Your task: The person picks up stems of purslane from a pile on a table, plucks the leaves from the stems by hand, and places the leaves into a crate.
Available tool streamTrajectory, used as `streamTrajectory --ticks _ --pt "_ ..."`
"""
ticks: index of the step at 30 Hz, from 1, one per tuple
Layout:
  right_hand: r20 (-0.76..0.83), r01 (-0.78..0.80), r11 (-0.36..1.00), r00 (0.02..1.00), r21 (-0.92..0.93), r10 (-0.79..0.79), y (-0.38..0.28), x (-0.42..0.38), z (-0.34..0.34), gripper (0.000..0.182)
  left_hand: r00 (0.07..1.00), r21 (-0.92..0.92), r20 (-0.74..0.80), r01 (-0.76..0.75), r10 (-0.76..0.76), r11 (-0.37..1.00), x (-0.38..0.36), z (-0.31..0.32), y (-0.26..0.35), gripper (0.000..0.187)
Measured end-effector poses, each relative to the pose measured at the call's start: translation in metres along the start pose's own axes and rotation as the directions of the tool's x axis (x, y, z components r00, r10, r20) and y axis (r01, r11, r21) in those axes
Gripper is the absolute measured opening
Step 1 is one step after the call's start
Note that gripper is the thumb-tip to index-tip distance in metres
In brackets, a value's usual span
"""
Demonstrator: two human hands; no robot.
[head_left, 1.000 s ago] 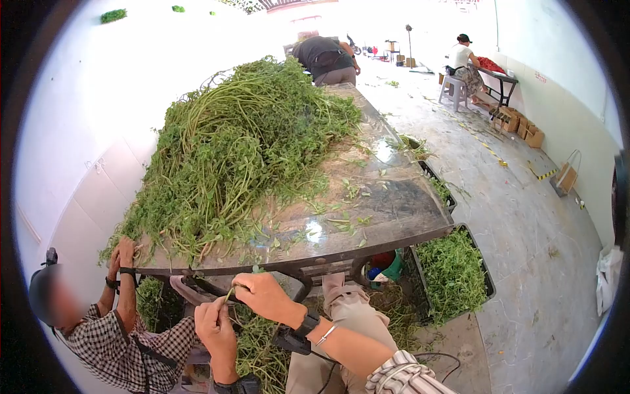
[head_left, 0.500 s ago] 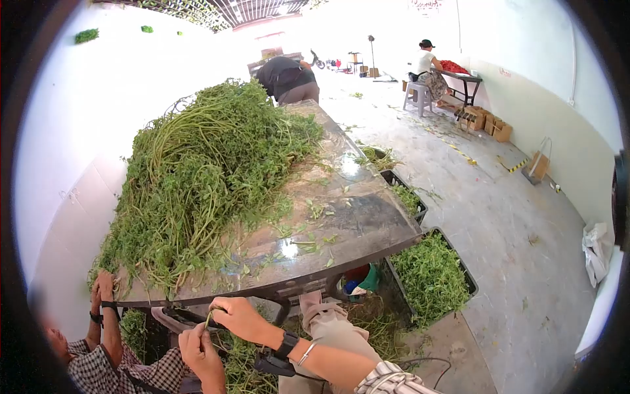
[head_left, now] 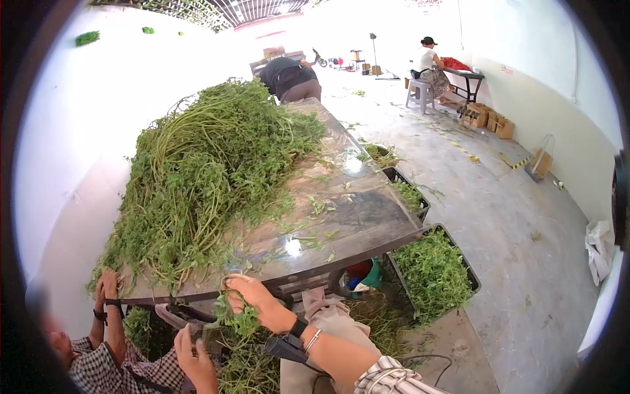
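My right hand point(head_left: 252, 295) is closed around a leafy green sprig point(head_left: 244, 320), just in front of the table's near edge. The sprig's leaves hang below the fingers. Lower and to the left, my left hand point(head_left: 195, 360) has its fingers apart, and I see nothing held in it. A big heap of leafy green stems point(head_left: 203, 177) covers the left part of the dark table point(head_left: 354, 230). More cut stems point(head_left: 246, 368) lie below my hands, partly hidden by them.
Black crates of greens point(head_left: 436, 276) stand right of the table. A co-worker in a checked shirt point(head_left: 98, 371) sits at the left, hands at the heap's edge. Another person point(head_left: 289, 79) bends behind the table; one sits on a stool point(head_left: 420, 95) by red items point(head_left: 454, 64).
My hands have moved apart from the thin stem between them. My right hand is now a little further right with a leafy sprig, and my left hand has dropped and its fingers have spread.
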State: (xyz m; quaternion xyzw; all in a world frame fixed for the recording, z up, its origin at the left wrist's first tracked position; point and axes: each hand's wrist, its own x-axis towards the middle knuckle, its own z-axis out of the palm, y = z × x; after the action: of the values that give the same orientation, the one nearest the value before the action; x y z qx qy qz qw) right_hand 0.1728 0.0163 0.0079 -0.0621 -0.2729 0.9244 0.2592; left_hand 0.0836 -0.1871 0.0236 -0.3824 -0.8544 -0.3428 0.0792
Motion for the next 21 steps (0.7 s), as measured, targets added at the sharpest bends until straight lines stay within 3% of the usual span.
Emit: streamTrajectory --ticks 5,7,9,11,12,14,17,21 --pt "0.276 -0.243 0.962 0.94 0.123 0.202 0.019 0.01 -0.002 0.014 0.998 -0.154 0.051 -0.023 0.031 0.988 -0.001 0.012 0.023 0.035" --pt "0.235 -0.227 0.972 0.95 0.063 0.207 0.02 0.002 0.011 0.015 0.999 -0.334 0.031 -0.031 0.043 0.942 0.001 0.02 0.028 0.036" --pt "0.206 -0.246 0.969 0.946 -0.037 0.248 0.017 -0.005 0.019 0.017 0.997 -0.365 0.04 -0.044 0.063 0.93 0.002 0.02 0.034 0.04" --pt "0.218 -0.233 0.971 0.946 -0.056 0.24 0.017 -0.005 0.021 0.017 0.998 -0.469 -0.066 -0.029 -0.002 0.883 0.003 0.028 0.031 0.037" --pt "0.235 -0.226 0.972 0.943 -0.06 0.234 0.019 -0.004 0.019 0.017 0.998 -0.468 -0.064 -0.023 -0.008 0.883 0.002 0.025 0.033 0.037" --pt "0.254 -0.221 0.973 0.939 -0.064 0.23 0.021 -0.003 0.018 0.017 0.987 -0.499 0.145 0.136 -0.072 0.856 0.003 0.017 0.04 0.027" --pt "0.253 -0.228 0.971 0.937 -0.074 0.24 0.021 -0.001 0.019 0.018 0.991 -0.542 0.132 0.103 -0.036 0.834 0.002 0.022 0.033 0.017" --pt "0.194 -0.226 0.964 0.948 -0.139 0.25 0.014 -0.009 0.029 0.018 0.999 -0.512 0.021 0.033 -0.026 0.858 0.004 0.025 0.036 0.021"
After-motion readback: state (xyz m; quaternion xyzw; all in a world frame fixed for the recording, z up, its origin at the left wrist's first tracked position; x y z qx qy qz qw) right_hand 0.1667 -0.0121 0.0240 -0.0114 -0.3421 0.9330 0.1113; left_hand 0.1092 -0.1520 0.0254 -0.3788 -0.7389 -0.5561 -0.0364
